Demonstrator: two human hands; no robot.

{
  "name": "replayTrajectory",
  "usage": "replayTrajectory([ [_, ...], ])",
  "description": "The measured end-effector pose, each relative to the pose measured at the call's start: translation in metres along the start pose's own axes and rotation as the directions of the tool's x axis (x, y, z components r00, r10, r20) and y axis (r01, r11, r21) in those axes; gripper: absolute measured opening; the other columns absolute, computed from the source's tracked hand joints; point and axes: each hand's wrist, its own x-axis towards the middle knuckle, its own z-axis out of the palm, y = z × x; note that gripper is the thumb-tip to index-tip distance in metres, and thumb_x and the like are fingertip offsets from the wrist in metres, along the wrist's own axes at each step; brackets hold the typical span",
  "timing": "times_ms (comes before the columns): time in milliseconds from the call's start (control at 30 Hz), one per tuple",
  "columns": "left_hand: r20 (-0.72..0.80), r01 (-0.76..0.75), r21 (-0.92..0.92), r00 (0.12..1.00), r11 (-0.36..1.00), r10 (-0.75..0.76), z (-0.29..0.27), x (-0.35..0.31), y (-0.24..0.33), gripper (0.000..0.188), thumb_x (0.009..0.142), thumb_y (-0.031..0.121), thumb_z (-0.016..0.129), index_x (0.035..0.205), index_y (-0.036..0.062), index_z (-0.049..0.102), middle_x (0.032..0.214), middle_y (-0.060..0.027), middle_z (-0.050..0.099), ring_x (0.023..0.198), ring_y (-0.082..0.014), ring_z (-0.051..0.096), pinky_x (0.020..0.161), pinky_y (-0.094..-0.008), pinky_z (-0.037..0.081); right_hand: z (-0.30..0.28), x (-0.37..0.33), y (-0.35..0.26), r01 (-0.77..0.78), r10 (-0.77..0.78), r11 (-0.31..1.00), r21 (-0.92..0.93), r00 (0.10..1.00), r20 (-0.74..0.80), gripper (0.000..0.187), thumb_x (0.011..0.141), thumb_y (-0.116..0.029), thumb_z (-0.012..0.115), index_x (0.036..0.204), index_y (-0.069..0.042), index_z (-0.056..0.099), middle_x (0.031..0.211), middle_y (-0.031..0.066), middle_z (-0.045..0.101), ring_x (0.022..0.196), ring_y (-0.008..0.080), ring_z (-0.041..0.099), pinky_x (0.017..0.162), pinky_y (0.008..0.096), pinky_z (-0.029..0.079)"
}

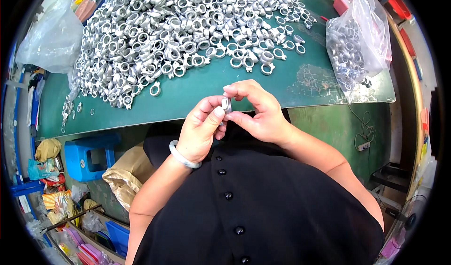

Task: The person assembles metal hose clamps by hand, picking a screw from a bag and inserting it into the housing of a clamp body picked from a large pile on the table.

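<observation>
Between my two hands, just off the table's near edge, a small grey metal ring (227,105) is held up. My left hand (202,126) has its thumb and fingers closed on the ring's left side, and a pale bangle circles that wrist. My right hand (263,114) pinches the same ring between thumb and forefinger from the right. Parts of the ring are hidden by my fingers. Beyond my hands, a large heap of similar grey rings (174,34) with small lugs spreads over the green table (188,95).
At the right of the table stands a clear plastic bag (357,44) of small rings. Another plastic bag (51,39) sits at the far left. Below the table are a blue stool (87,159), a tan sack (124,180) and, at right, a cable (366,133) on the green floor.
</observation>
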Motion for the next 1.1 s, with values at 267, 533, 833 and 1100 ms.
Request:
replayTrajectory([
  [267, -0.027, 0.002, 0.004, 1.0, 1.0, -0.002, 0.001, -0.001, 0.0, 0.026, 0.086, 0.018, 0.056, 0.109, 0.006, 0.052, 0.081, 0.0031, 0.054, 0.063, -0.0035, 0.045, 0.051, -0.0159, 0.038, 0.0, -0.001, 0.0, -0.084, 0.084, 0.994, 0.062, 0.996, 0.001, 0.041, 0.068, 0.001, 0.067, 0.107, -0.005, 0.055, 0.095, 0.0059, 0.057, 0.084, 0.0184, 0.054, 0.071, 0.0282, 0.045],
  [533, -0.014, 0.002, -0.007, 1.0, 1.0, -0.002, -0.002, 0.0, -0.001, 0.026, 0.087, 0.021, 0.054, 0.108, 0.006, 0.052, 0.078, 0.0017, 0.053, 0.061, -0.0048, 0.045, 0.051, -0.0168, 0.037, 0.0, -0.007, 0.008, -0.188, 0.191, 0.914, 0.361, 0.981, 0.026, 0.042, 0.071, 0.004, 0.063, 0.111, -0.002, 0.052, 0.099, 0.0056, 0.056, 0.086, 0.0151, 0.053, 0.078, 0.0274, 0.044],
  [833, -0.037, 0.038, -0.051, 0.999, 0.998, -0.04, -0.005, 0.0, 0.001, 0.021, 0.091, 0.023, 0.048, 0.102, 0.0055, 0.053, 0.076, -0.0001, 0.053, 0.06, -0.006, 0.046, 0.05, -0.0174, 0.037, -0.008, -0.004, 0.017, -0.417, 0.336, 0.176, 0.892, 0.877, 0.343, 0.037, 0.078, -0.003, 0.061, 0.114, -0.006, 0.049, 0.103, 0.0096, 0.054, 0.091, 0.0185, 0.056, 0.079, 0.03, 0.046],
  [1100, -0.016, 0.062, -0.05, 0.998, 0.997, -0.063, -0.005, -0.001, 0.003, 0.024, 0.092, 0.023, 0.045, 0.103, 0.0046, 0.053, 0.077, -0.0007, 0.052, 0.062, -0.0086, 0.046, 0.051, -0.0201, 0.037, -0.01, -0.002, 0.019, -0.429, 0.28, 0.137, 0.893, 0.881, 0.38, 0.034, 0.08, -0.004, 0.058, 0.113, -0.006, 0.051, 0.107, 0.0112, 0.054, 0.092, 0.0195, 0.056, 0.08, 0.0315, 0.045],
])
